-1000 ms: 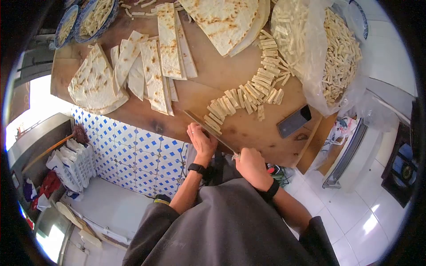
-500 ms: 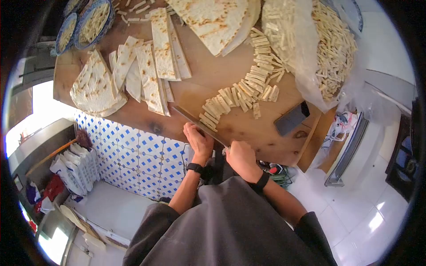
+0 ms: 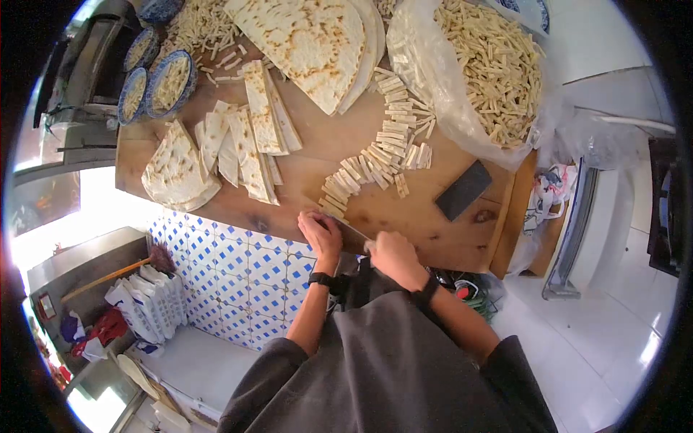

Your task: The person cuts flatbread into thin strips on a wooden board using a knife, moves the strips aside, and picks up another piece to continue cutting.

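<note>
My right hand [image 3: 390, 257] grips the handle of a knife [image 3: 350, 229] at the near edge of the wooden board [image 3: 317, 159]. My left hand [image 3: 320, 232] rests on the knife's blade, fingers pressing down on it. Just beyond the blade lies a curved row of cut flatbread strips [image 3: 375, 155]. Long flatbread wedges [image 3: 249, 141] lie to the left, and a folded flatbread piece [image 3: 175, 167] sits at the board's left end. Large folded flatbreads [image 3: 310, 43] lie at the far side.
A clear plastic bag [image 3: 484, 65] full of cut strips sits at the far right. A dark rectangular phone [image 3: 462, 189] lies on the board's right part. Blue-rimmed bowls [image 3: 170, 83] with strips stand at the far left. Blue-and-white tiles [image 3: 238, 260] face the counter below.
The view has tilted so the board sits higher and further left. My hands stay on the knife, and the blade has edged closer to the board's near edge.
</note>
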Demonstrator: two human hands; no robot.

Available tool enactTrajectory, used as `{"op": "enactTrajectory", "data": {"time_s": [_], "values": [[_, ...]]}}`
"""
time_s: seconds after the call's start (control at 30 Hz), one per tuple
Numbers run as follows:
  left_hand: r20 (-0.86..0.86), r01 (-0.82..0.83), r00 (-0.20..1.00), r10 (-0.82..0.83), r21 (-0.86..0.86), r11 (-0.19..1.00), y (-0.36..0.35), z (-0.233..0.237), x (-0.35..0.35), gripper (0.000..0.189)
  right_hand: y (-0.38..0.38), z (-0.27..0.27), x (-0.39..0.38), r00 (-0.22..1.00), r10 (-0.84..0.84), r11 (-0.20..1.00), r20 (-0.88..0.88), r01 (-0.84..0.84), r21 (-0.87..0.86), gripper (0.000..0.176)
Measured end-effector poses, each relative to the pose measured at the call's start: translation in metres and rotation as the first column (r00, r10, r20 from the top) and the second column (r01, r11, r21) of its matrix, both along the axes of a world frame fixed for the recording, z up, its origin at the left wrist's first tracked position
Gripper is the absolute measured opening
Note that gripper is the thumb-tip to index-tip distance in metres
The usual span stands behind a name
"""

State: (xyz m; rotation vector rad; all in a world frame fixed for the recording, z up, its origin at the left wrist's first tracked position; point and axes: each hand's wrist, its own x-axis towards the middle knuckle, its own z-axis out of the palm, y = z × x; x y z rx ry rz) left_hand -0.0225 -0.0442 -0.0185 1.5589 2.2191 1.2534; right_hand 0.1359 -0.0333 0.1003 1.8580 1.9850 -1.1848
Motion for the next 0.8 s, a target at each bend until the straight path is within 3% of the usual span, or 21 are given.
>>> {"op": "enactTrajectory", "data": {"time_s": [0.13, 0.27, 0.37, 0.5, 0.6, 0.67, 0.8], "values": [[0.042, 0.025, 0.999, -0.024, -0.042, 0.999, -0.002, 0.004, 0.0, 0.013, 0.015, -0.02, -0.026, 0.998, 0.031, 0.995, -0.054, -0.026, 0.1, 0.028], [-0.009, 0.004, 1.0, -0.005, -0.152, 0.988, -0.003, 0.007, 0.002, 0.012, 0.016, -0.027, 0.007, 0.999, -0.015, 0.974, -0.045, 0.025, 0.224, 0.03], [0.0, 0.026, 1.0, -0.026, -0.064, 0.998, -0.001, 0.021, 0.017, 0.021, 0.007, -0.038, 0.041, 0.973, -0.171, 0.881, -0.153, 0.221, 0.418, 0.043], [-0.01, 0.29, 0.952, -0.305, -0.279, 0.915, -0.001, 0.026, 0.037, 0.101, -0.003, 0.014, 0.072, 0.954, -0.219, 0.892, -0.205, 0.281, 0.353, 0.049], [0.017, 0.368, 0.924, -0.381, -0.306, 0.878, 0.017, 0.035, 0.064, 0.113, -0.028, 0.024, 0.095, 0.929, -0.322, 0.858, -0.183, 0.368, 0.359, 0.051], [-0.011, 0.396, 0.912, -0.41, -0.237, 0.887, 0.031, 0.033, 0.085, 0.122, -0.046, 0.03, 0.106, 0.924, -0.364, 0.801, -0.117, 0.374, 0.467, 0.052], [-0.081, 0.271, 0.95, -0.301, -0.261, 0.927, 0.058, 0.038, 0.116, 0.126, -0.061, 0.061, 0.129, 0.88, -0.454, 0.818, -0.142, 0.475, 0.326, 0.049]]}}
